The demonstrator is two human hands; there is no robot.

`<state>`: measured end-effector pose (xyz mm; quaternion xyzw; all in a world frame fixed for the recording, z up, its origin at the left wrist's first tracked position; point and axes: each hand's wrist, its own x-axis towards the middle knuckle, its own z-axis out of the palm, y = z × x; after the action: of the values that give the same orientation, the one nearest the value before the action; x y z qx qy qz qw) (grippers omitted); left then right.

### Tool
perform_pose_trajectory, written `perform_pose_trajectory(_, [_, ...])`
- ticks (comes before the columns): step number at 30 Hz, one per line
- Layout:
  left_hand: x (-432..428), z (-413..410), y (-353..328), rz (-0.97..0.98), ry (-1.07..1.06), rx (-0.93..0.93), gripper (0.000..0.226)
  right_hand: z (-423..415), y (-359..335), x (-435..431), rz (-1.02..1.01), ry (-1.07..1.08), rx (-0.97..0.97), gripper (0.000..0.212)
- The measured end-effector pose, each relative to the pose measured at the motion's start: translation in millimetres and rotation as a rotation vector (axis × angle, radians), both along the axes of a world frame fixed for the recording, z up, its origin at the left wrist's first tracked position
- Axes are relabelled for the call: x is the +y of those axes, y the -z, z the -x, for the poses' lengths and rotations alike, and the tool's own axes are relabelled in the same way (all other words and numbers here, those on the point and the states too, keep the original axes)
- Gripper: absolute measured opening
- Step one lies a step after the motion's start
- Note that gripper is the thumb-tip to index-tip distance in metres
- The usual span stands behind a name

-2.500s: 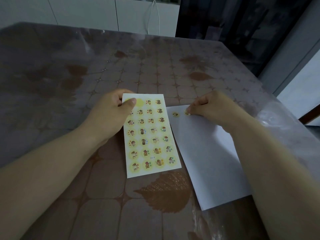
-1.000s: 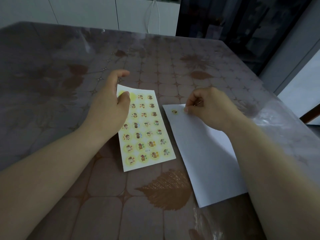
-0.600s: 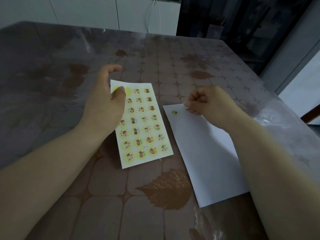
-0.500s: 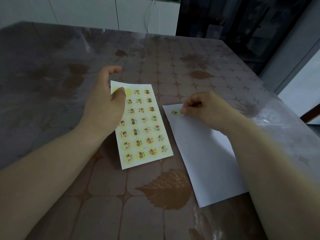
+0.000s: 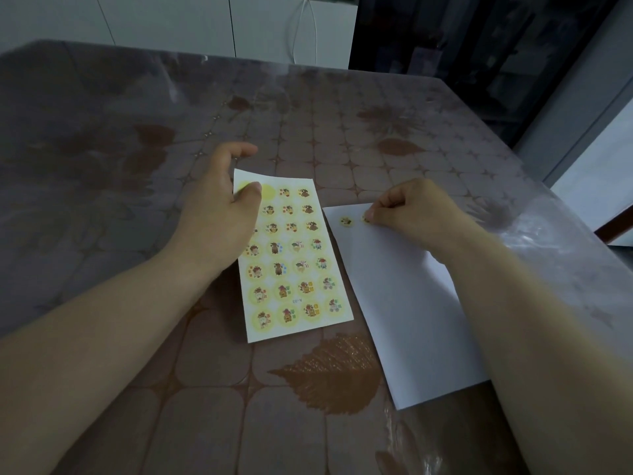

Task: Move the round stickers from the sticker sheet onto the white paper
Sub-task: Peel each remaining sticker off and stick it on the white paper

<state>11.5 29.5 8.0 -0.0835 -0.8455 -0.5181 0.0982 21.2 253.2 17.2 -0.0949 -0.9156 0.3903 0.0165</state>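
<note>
A: Why is the left hand laid on the sticker sheet?

B: The sheet is being steadied, it is judged. Its far left corner is pressed onto the table by the thumb. The forefinger is loosely curled beyond the sheet's far edge, with nothing gripped. The other fingers are hidden.

A: And the right hand?

B: It is curled, and the tips of thumb and forefinger are bunched on a second sticker. That sticker is held down on the white paper, just right of the sheet's far end. Whether it is fully stuck cannot be told.

A: What else has been placed?

B: A first sticker is seen on the paper, between the second one and the sheet. Bare yellow circles are seen at the sheet's far left corner, so nearly all the stickers are judged yet to be moved.

A: Why is the paper laid just beside the sheet?

B: Each carry is thereby made short, it is supposed.
</note>
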Motion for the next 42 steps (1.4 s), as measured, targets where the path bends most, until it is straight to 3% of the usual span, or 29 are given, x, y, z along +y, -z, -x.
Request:
perform_pose_trajectory(13, [6,-3,2,-0.137,0.126,-0.174,0.031,5,-2,-1,0.031,0.045,0.028,0.019])
perform_pose_trajectory(18, [5,-5,-11,-0.282,0.135,-0.411,0.020,1,-6,-9,0.046,0.036,0.104,0.010])
perform_pose_trajectory(22, [9,-5,-26,-0.413,0.185,-0.515,0.019,-11,-40,-21,0.112,-0.106,0.185,0.021])
perform_pose_trajectory(27, [25,-3,-38,-0.482,0.171,-0.581,0.022,-20,-51,-28,0.021,-0.318,0.085,0.006])
perform_pose_trajectory(29, [32,-3,-36,-0.491,0.166,-0.593,0.026,-19,-38,-28,0.003,-0.308,0.152,0.008])
perform_pose_trajectory(35, [38,-6,-16,-0.528,0.165,-0.547,0.022,-21,-11,-28,0.300,-0.163,0.338,0.018])
perform_pose_trajectory(42, [33,-5,-13,-0.476,0.197,-0.389,0.019,-16,2,-34,0.276,-0.154,0.442,0.018])
